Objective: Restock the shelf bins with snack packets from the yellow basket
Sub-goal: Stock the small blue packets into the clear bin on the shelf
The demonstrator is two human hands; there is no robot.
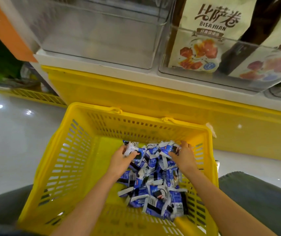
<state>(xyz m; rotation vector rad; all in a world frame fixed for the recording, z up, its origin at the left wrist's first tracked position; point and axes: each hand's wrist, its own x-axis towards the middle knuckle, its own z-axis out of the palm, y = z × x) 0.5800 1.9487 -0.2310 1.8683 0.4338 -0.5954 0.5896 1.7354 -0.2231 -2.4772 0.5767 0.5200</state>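
A yellow basket (pixel 63 167) stands on the floor below me. Its right half holds a heap of several small blue-and-white snack packets (pixel 155 189). My left hand (pixel 121 160) is down in the heap at its far left, fingers curled round a packet or two. My right hand (pixel 184 155) is at the far right of the heap, thumb and fingers pinching packets there. Above the basket, a clear shelf bin (pixel 102 36) looks bare inside.
The bin to the right (pixel 238 77) holds tall cream snack bags (pixel 206 36) printed with red pieces. A white shelf edge (pixel 88 65) and a yellow base panel (pixel 136 94) lie behind the basket. Glossy grey floor spreads left; my knees flank the basket.
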